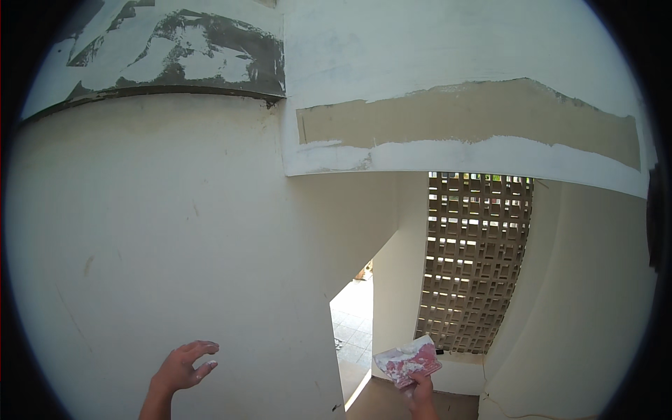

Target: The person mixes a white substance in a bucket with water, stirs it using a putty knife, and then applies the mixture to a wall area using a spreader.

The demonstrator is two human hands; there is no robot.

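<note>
My right hand (421, 395) grips a flat red plastic putty spreader (411, 362) at its lower edge, the thumb lying over its face. White paste is smeared across most of the spreader. At the lower left, my left hand (183, 367) is raised in front of the pale wall (175, 266), with nothing in it. Its fingers are bent and apart from the thumb, and the tips carry white residue. Above and ahead, a white beam (448, 49) bears a long beige patch (476, 115) with ragged edges.
Dark grey areas show through white coating on the upper left wall section (231, 45), which ends in a dark lower edge. A brown lattice block screen (476, 259) stands beyond the spreader. Through a bright opening (352, 322) a tiled floor shows. A thin cable (518, 416) runs at the lower right.
</note>
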